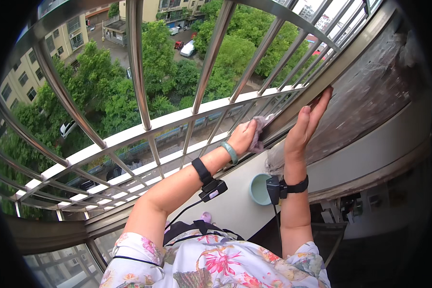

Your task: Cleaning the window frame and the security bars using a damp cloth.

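Note:
A purple-grey cloth (260, 134) is gripped in my left hand (244, 136), which wears a jade-green bangle. The cloth lies against the metal window frame (289, 113), on the side towards the outer bars. To the right, my right hand (307, 120) is raised with its fingers extended along the same frame; its palm faces the frame and it grips nothing that I can see. Each wrist carries a black strap with a small box and a cable. Beyond the frame is a window pane (367, 86) with whitish, cloudy streaks, possibly a film or wet dirt.
Stainless steel security bars (138, 64) curve across the left and top, with trees and parked vehicles far below. A light blue basin (261, 189) holding cloudy liquid stands on the pale floor (234, 208) beneath my arms. Dark furniture shows at the lower right.

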Demonstrator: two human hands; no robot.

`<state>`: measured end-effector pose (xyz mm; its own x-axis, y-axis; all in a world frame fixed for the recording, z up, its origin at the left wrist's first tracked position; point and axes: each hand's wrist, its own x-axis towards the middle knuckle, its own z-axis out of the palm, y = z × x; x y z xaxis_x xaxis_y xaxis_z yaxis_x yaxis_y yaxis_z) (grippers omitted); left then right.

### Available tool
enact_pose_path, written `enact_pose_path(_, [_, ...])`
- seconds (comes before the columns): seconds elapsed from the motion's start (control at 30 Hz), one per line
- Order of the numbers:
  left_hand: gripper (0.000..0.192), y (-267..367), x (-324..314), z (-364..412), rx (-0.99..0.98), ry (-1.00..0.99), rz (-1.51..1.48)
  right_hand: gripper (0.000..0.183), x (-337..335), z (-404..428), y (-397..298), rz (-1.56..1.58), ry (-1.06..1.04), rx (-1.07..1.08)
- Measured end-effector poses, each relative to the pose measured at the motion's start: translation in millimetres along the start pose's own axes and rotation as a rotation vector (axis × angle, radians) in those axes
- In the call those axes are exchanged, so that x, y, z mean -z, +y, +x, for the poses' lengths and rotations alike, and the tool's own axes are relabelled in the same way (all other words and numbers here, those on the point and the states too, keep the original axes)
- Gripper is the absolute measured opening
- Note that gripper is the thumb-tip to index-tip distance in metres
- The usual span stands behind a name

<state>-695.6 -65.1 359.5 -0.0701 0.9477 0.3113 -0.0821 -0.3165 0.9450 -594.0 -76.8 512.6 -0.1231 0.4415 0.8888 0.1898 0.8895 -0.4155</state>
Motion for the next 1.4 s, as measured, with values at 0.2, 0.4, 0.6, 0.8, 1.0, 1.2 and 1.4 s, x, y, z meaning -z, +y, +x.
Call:
enact_pose_path(0.2, [0.055, -78, 12, -40, 0.224, 0.007, 0.299, 0.062, 1, 0, -2, -0.005, 0.021, -0.012])
enact_pose_path(0.4, [0.049, -154, 58, -80, 0.494, -0.217, 0.640, 0.052, 11, -12, -23, -0.032, -0.023, -0.022])
enact_pose_path(0.6, [0.056, -54, 81, -119, 0.759, 0.122, -0.013, 0.054, -17, -141, -33, -0.039, -0.634, -0.238])
enact_pose_path(0.8, [0.057, 84, 68, -131, 0.505, 0.009, -0.469, 0.031, -51, -174, 3, 0.480, -0.538, -0.716])
enact_pose_path(1.0, [0.044, 129, 74, -99, -0.026, 0.215, 0.194, 0.021, -72, -77, 1, 0.264, -0.206, -0.364])
enact_pose_path(1.2, [0.029, 134, 128, -92, -0.575, 0.565, 1.091, 0.026, -114, -56, 21, -0.446, -0.191, 0.052])
enact_pose_path(1.4, [0.029, 123, 151, -134, -0.742, 0.550, 1.335, 0.029, -129, -64, 23, -0.644, -0.374, 0.082])
